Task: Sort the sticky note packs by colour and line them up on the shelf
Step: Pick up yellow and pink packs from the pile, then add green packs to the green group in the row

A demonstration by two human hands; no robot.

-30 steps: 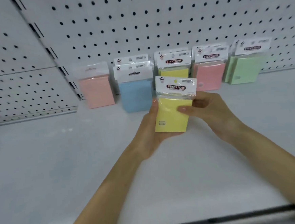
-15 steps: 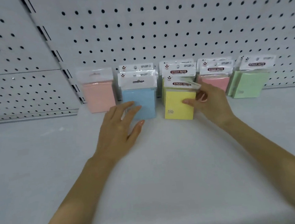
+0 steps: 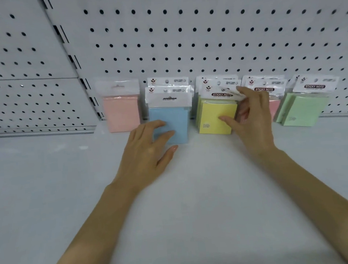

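Yellow pack (image 3: 215, 118) upright, header (image 3: 221, 94) up; right hand (image 3: 253, 123) pinches it.

The right hand (image 3: 251, 115) hides much of the pink pack (image 3: 275, 107) behind it; the yellow pack (image 3: 215, 116)'s small print is unreadable

White shelf (image 3: 175, 215), bearing one upright row at its back: peach sticky note pack (image 3: 121, 115), blue packs (image 3: 174, 119), yellow packs (image 3: 213, 118), pink packs (image 3: 275, 105), green packs (image 3: 300, 109).

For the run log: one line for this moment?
right hand: holds front yellow sticky note pack | left hand: open, before blue sticky note pack
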